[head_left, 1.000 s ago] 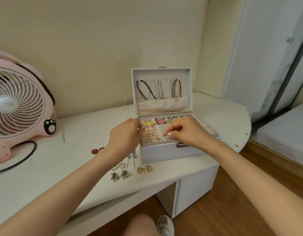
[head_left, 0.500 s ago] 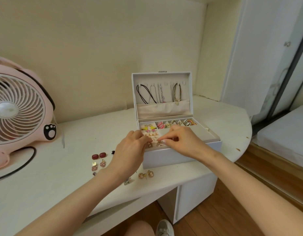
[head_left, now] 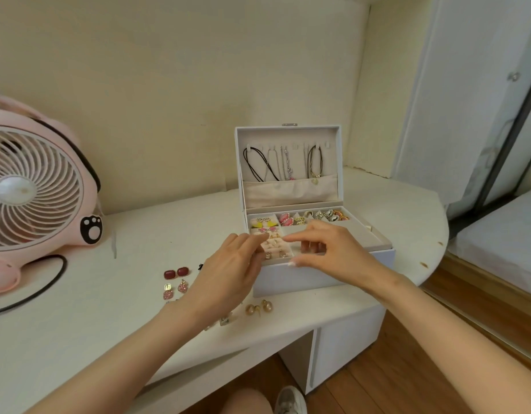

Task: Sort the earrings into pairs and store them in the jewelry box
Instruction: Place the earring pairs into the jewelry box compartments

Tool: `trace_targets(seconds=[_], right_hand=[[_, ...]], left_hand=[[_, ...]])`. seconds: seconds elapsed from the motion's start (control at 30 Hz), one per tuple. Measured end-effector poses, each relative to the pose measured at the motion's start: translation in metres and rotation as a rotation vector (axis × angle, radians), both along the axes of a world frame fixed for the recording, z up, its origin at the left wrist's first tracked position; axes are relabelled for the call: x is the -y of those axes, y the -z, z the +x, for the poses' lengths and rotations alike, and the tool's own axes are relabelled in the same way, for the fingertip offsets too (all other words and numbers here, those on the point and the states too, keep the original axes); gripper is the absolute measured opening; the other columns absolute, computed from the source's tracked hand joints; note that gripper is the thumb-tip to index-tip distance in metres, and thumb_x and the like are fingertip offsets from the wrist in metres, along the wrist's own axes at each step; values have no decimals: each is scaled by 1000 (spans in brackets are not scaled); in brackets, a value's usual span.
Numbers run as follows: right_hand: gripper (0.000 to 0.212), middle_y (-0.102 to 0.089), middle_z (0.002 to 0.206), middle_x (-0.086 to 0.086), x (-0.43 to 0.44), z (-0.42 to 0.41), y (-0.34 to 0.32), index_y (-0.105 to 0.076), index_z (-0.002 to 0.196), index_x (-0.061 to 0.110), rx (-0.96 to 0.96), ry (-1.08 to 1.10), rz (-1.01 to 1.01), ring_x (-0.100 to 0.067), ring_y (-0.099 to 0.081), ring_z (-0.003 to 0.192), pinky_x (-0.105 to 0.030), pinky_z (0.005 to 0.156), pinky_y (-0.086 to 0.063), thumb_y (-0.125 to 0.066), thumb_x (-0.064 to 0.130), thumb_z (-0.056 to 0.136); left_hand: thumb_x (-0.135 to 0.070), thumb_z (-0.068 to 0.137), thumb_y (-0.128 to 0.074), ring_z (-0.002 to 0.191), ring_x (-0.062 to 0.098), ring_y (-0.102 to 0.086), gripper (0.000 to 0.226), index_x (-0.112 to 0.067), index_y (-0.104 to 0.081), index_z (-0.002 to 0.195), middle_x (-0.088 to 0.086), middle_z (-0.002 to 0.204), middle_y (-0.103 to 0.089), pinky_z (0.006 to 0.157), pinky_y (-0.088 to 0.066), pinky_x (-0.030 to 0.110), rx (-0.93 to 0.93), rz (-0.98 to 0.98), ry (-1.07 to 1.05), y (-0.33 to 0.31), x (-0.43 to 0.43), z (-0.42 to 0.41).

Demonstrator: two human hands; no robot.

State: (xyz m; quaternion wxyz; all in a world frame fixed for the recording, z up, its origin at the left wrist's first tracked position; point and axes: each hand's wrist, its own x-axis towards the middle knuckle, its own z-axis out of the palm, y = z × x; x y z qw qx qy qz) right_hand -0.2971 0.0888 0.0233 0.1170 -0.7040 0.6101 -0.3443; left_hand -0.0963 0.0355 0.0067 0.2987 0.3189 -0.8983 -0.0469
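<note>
The white jewelry box point(head_left: 303, 280) stands open on the desk, its lid point(head_left: 289, 135) upright with necklaces hanging inside. Its tray holds several earrings: yellow and pink ones point(head_left: 265, 225) at the back left, gold studs in the front-left rows. My left hand point(head_left: 228, 279) reaches to the box's front-left corner, its straight fingertips touching those rows. My right hand point(head_left: 327, 249) hovers over the tray's front, fingers loosely bent, thumb at the front rim. Nothing shows in either hand. On the desk lie a dark red pair point(head_left: 176, 273), a pink drop pair point(head_left: 174, 289) and a gold pearl pair point(head_left: 258, 308).
A pink desk fan point(head_left: 34, 186) with a black cable point(head_left: 43, 286) stands at the left. More small earrings point(head_left: 225, 319) peek out under my left wrist. The white desk point(head_left: 79, 324) ends in a rounded edge at the right, with wooden floor point(head_left: 407, 369) below.
Both hands drew together toward the tray's front-left rows. My right hand's thumb and fingers have spread apart at the front rim. The view dipped, showing more earrings on the desk.
</note>
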Motion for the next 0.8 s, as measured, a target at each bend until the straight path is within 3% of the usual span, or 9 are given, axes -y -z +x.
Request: trace_targets(seconds=[0.1, 0.23, 0.53, 0.67, 0.8], right_hand=[[30, -54, 86, 8, -2, -3, 8, -69, 96, 26, -74, 45, -75, -5, -50, 79, -16, 72, -42, -80, 25, 69], [19, -57, 79, 8, -2, -2, 17, -67, 74, 19, 26, 89, -181, -6, -53, 75, -13, 66, -42, -84, 18, 64], [22, -56, 77, 10, 5, 5, 24, -65, 69, 18, 72, 190, -266, -10, -54, 76, -21, 67, -43, -85, 19, 61], [22, -55, 78, 8, 4, 10, 26, -66, 71, 15, 59, 197, -281, -13, -54, 77, -26, 70, -46, -85, 20, 61], [22, -53, 76, 10, 2, 14, 27, -66, 71, 14, 13, 212, -328, -12, -52, 75, -22, 71, -42, -84, 22, 62]], left_hand=[[-43, 88, -53, 106, 7, -46, 48, -25, -41, 130, -13, 116, -51, 81, -42, 19, 28, -6, -1, 1, -2, 2], [-29, 84, -63, 99, 10, -51, 42, -21, -49, 122, -8, 112, -57, 83, -46, 25, -20, -1, -34, 1, 2, -1], [-20, 83, -66, 89, 16, -50, 18, -14, -54, 94, -5, 97, -57, 73, -45, 30, -71, -15, -41, 0, 11, -5], [-18, 81, -68, 88, 18, -52, 17, -13, -54, 90, -2, 96, -59, 70, -46, 29, -83, -50, -32, 4, 13, -2], [-16, 79, -70, 87, 19, -54, 17, -14, -55, 88, -1, 96, -61, 68, -47, 30, -92, -69, -25, 6, 14, 0]])
